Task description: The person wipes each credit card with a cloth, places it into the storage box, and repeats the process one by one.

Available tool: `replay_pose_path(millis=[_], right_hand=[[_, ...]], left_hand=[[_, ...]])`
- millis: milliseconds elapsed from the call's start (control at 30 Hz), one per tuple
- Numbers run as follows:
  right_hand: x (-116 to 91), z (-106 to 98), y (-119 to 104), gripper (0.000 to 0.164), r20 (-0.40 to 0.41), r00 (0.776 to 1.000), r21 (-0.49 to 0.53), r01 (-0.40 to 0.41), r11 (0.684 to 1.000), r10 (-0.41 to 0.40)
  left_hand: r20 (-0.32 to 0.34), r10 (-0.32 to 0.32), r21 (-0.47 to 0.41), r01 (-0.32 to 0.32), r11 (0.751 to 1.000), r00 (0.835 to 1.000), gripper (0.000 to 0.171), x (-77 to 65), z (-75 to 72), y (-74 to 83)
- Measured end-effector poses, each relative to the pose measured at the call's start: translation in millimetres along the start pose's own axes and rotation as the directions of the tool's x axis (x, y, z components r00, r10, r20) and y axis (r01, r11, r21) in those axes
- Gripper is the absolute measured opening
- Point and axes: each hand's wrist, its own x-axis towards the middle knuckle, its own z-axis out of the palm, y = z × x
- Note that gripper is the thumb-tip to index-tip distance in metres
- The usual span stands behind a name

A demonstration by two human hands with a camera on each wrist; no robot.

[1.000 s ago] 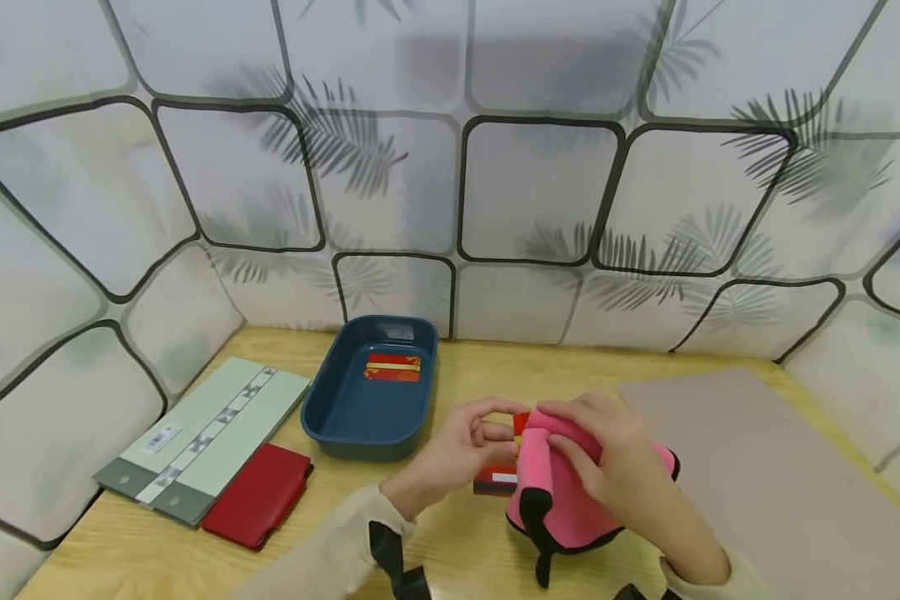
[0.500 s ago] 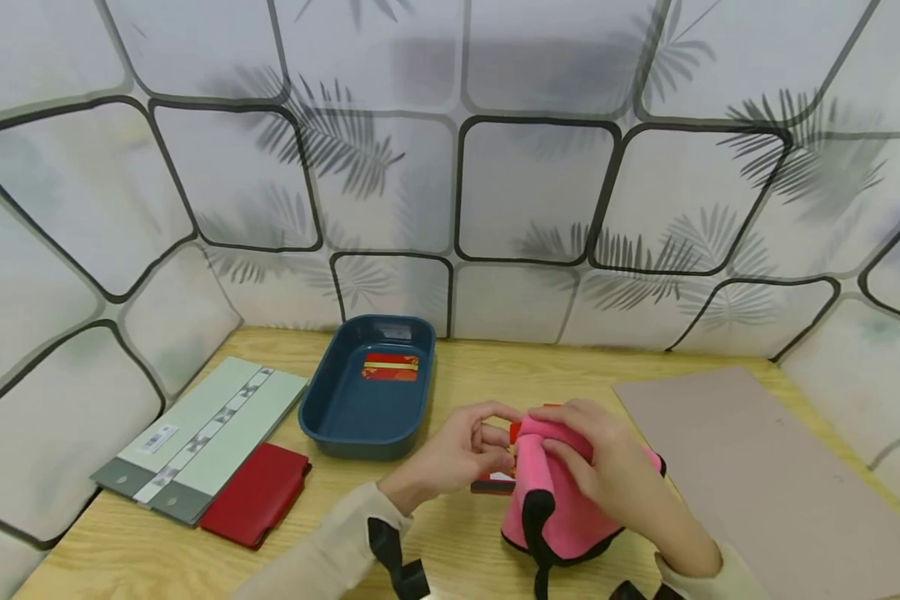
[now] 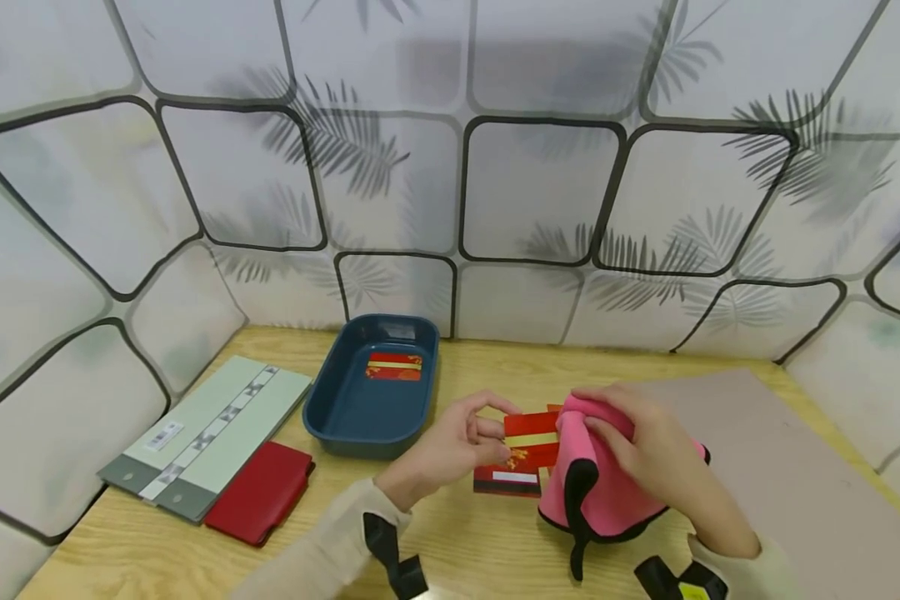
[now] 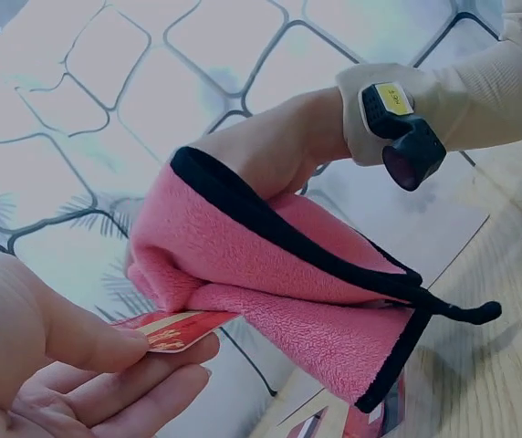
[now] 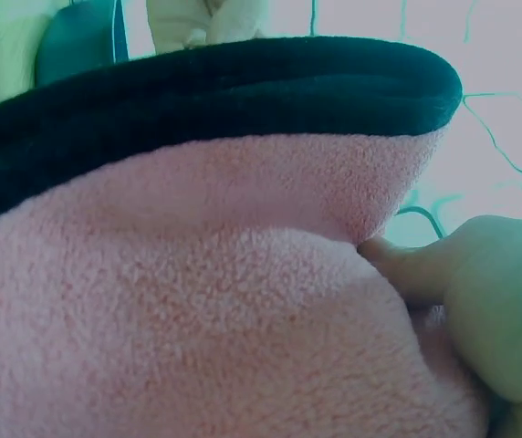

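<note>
Between thumb and fingers my left hand point(image 3: 453, 442) pinches a red card point(image 3: 531, 439) with a gold stripe by its left edge. A pink cloth point(image 3: 611, 479) with black trim is gripped by my right hand point(image 3: 641, 446), its folded top against the card's right end. In the left wrist view the cloth point(image 4: 270, 265) touches the card point(image 4: 183, 330). Below the held card, another red card point(image 3: 506, 481) with a dark stripe and white strip lies on the table. Part of one more red piece shows behind the cloth. The right wrist view is mostly filled by the cloth point(image 5: 197, 265).
A dark blue tray point(image 3: 322, 417) with a red and gold card point(image 3: 394, 367) inside stands at the back. To its left lie a pale green folder point(image 3: 217, 425) and a red wallet-like case point(image 3: 262, 492). A flat greyish-pink board point(image 3: 780, 475) lies on the right.
My right hand and the pink cloth have shifted right, away from my left hand. More of the red card now shows between the hands.
</note>
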Motion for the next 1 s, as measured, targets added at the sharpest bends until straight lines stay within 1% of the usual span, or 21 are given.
replay_pose_path(millis=[67, 167, 367, 467, 633, 867, 1000], right_hand=[[1, -1, 3, 0.039, -0.005, 1.000, -0.023, 0.002, 1.000, -0.002], [2, -1, 5, 0.038, -0.028, 0.999, -0.040, 0.026, 0.999, -0.027], [4, 6, 0, 0.037, -0.063, 0.994, -0.052, 0.087, 0.995, -0.091], [3, 10, -6, 0.037, -0.048, 0.994, -0.039, 0.101, 0.994, -0.102], [1, 16, -17, 0.037, -0.015, 0.995, 0.002, 0.099, 0.995, -0.099], [-1, 19, -27, 0.043, 0.012, 0.991, 0.077, 0.129, 0.989, -0.131], [-2, 19, -27, 0.042, 0.033, 0.992, 0.106, 0.117, 0.987, -0.121]], left_hand=[[-0.005, 0.000, -0.001, 0.000, 1.000, 1.000, 0.043, 0.3, -0.5, 1.2], [-0.007, 0.007, -0.004, -0.007, 1.000, 1.000, 0.043, 0.9, -0.6, 1.5], [-0.039, 0.003, -0.013, -0.003, 1.000, 0.999, 0.042, 1.1, 0.5, -1.2], [-0.024, 0.005, -0.026, -0.006, 1.000, 1.000, 0.043, 1.5, 2.7, -3.0], [0.006, -0.005, -0.045, 0.005, 0.999, 1.000, 0.044, 2.6, 6.9, -4.7], [0.048, -0.005, -0.034, 0.007, 0.999, 0.999, 0.042, 3.5, 8.9, -6.2], [0.040, -0.008, -0.027, 0.009, 1.000, 0.999, 0.042, 2.0, 9.8, -6.6]])
